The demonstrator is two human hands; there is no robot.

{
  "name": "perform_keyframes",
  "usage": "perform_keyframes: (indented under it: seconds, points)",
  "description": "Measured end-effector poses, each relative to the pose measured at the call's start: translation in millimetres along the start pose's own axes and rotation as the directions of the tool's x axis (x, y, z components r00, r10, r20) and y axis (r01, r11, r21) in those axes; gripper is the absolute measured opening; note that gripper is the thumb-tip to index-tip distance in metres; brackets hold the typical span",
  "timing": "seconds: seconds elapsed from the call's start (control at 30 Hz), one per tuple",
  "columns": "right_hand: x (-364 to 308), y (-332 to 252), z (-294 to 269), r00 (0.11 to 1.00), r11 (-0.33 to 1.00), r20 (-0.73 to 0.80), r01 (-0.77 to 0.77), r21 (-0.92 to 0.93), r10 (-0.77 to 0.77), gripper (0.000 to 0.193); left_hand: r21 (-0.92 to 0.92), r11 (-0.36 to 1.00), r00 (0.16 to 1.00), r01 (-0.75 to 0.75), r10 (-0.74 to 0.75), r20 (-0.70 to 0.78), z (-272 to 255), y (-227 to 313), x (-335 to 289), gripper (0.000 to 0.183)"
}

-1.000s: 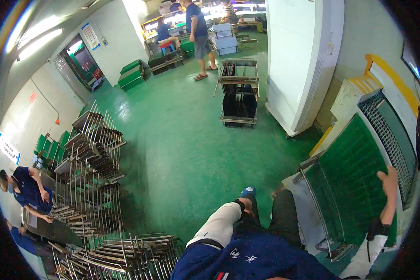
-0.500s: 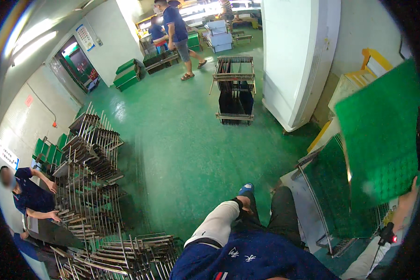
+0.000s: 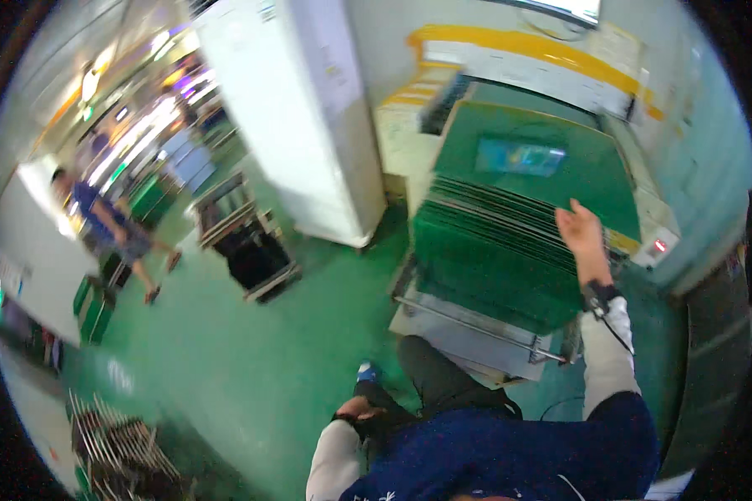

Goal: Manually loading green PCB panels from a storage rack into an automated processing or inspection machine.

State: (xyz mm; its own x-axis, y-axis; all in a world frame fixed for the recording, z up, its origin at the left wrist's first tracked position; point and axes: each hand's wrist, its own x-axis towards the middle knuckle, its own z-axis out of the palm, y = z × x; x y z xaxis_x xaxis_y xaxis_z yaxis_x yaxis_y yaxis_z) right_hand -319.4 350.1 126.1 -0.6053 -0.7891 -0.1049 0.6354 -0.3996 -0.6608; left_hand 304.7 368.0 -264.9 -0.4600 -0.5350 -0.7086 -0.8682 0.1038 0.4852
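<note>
Several thin green panels (image 3: 493,267) stand close together in a low metal rack (image 3: 476,330), slanting, their upper edges in dark rows. My right hand (image 3: 581,234) is over the right end of these edges, its fingers loosely bent and apart. I see nothing in it; whether it touches an edge is not clear. Behind the rows, a flat green panel (image 3: 493,134) faces up and reflects a bright screen. My left hand (image 3: 361,407) is low by my left leg, its fingers too blurred to make out.
A tall white cabinet (image 3: 297,108) stands left of the panels. Beyond it is a metal rack of dark panels (image 3: 255,250). A person (image 3: 113,221) walks at the far left. Stacked metal frames (image 3: 125,442) stand at the lower left. A yellow-edged counter (image 3: 518,50) runs along the back.
My view has swung to the right. The large green panel that my right hand held up is out of that hand, which now is over the panel rows. My left hand stays by my leg.
</note>
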Motion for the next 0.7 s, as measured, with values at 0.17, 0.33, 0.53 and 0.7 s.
perform_keyframes:
  seconds: [0.17, 0.33, 0.53, 0.7]
  points:
    - [3, 3, -22, 1.000, 0.995, -0.013, 0.007, 0.096, -0.006, 0.022, 0.103, 0.993, 0.998, 0.066, -0.066, -0.002, -40, 75, -50, 0.071]
    - [24, 13, -53, 0.997, 0.989, -0.073, 0.016, 0.148, -0.005, 0.022, -0.009, 0.990, 0.989, 0.137, -0.137, 0.058, -57, 116, -79, 0.071]
    - [17, 31, -17, 0.996, 0.992, -0.058, -0.064, 0.112, 0.071, 0.024, 0.048, 0.998, 0.999, 0.033, -0.033, 0.007, -19, 38, -29, 0.063]
    - [20, 17, -25, 0.985, 0.986, -0.059, -0.157, 0.057, 0.160, 0.024, 0.104, 0.983, 0.979, 0.154, -0.166, 0.117, -48, 101, -56, 0.061]
